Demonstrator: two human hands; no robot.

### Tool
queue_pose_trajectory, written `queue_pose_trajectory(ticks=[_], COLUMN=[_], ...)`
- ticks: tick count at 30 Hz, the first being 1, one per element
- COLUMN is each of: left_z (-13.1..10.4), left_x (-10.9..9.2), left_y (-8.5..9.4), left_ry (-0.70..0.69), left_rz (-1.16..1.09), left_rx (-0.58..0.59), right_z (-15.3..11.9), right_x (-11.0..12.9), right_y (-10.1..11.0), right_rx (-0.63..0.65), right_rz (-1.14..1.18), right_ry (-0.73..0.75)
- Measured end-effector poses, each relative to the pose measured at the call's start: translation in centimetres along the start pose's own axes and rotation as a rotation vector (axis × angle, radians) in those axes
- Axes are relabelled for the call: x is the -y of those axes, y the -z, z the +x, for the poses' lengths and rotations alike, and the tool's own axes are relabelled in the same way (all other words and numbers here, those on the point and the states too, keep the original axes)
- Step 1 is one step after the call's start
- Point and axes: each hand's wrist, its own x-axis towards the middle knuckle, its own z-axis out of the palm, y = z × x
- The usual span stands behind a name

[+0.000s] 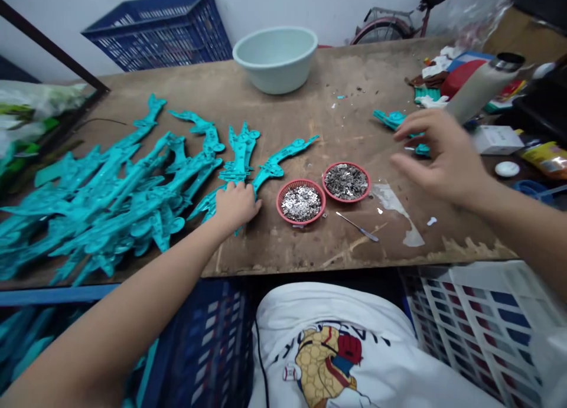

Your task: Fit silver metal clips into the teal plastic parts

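My left hand rests on a teal plastic part at the right edge of a large pile of teal parts; its fingers are curled over the plastic. Another teal part slants up and right from beside that hand. My right hand is raised over the right side of the table, thumb and fingers apart, with nothing between them. Behind it lies a small teal piece. Two red baskets of small metal pieces stand between the hands.
A thin metal tool lies near the front edge of the wooden table. At the back stands a pale basin. A bottle and a white box are at right. Crates flank my lap.
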Motion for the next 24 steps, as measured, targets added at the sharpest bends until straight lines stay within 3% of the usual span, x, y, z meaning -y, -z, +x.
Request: queue_pose_trajectory(ticks=[2,4,6,9,11,13,15,17,20,22,24], left_z=[0.4,0.7,1.1,1.1,0.7,-0.3,-1.8,-3.7,-7.2,-9.6,-11.9], left_x=[-0.9,-1.4,-1.6,-1.5,-1.3,-0.9,-0.2,1.0,3.3,4.6,5.4], left_y=[-0.3,-0.3,0.2,1.7,3.3,5.2,6.9,8.0,7.6,6.0,4.1], left_ry=[-0.018,-0.012,0.005,0.036,0.063,0.1,0.08,0.015,-0.131,-0.321,-0.522], left_rz=[-0.004,-0.007,-0.008,0.003,0.013,0.014,0.004,0.017,0.07,0.058,0.024], left_rx=[0.015,0.023,0.023,-0.012,-0.062,-0.104,-0.157,-0.247,-0.447,-0.552,-0.554], right_z=[-0.7,-1.4,-1.9,-2.1,-1.9,-1.5,-1.1,-1.0,-2.2,-3.6,-5.0], right_x=[3.9,5.3,4.6,1.6,-0.3,-1.2,-1.0,0.2,2.6,3.6,3.6], right_y=[-1.3,-2.5,-3.5,-4.0,-3.3,-2.1,-1.1,-0.9,-2.9,-5.2,-7.2], right_rx=[0.176,0.288,0.287,0.176,0.127,0.168,0.362,0.671,1.078,1.176,1.072], right_rz=[0.083,0.112,0.106,0.013,-0.085,-0.18,-0.25,-0.289,-0.325,-0.337,-0.288], right_ry=[0.057,0.055,0.019,-0.091,-0.211,-0.342,-0.432,-0.451,-0.445,-0.485,-0.588])
